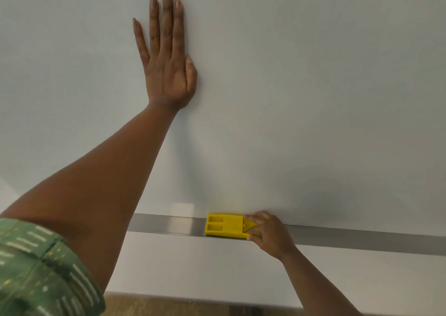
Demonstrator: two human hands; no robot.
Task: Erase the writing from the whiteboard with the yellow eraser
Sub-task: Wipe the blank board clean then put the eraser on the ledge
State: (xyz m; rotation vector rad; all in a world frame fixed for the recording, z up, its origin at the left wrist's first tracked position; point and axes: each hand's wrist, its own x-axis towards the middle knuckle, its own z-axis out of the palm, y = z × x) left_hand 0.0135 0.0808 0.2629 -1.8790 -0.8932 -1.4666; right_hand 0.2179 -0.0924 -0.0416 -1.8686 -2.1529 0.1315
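The whiteboard fills most of the view and I see no writing on the part shown. My left hand lies flat against the board, fingers pointing up and slightly apart, holding nothing. The yellow eraser lies on the grey metal ledge at the board's lower edge. My right hand grips the eraser's right end, thumb at the front and fingers over the top.
Below the ledge is a plain white panel, then a strip of brownish floor at the bottom. A green patterned sleeve covers my left upper arm at the lower left.
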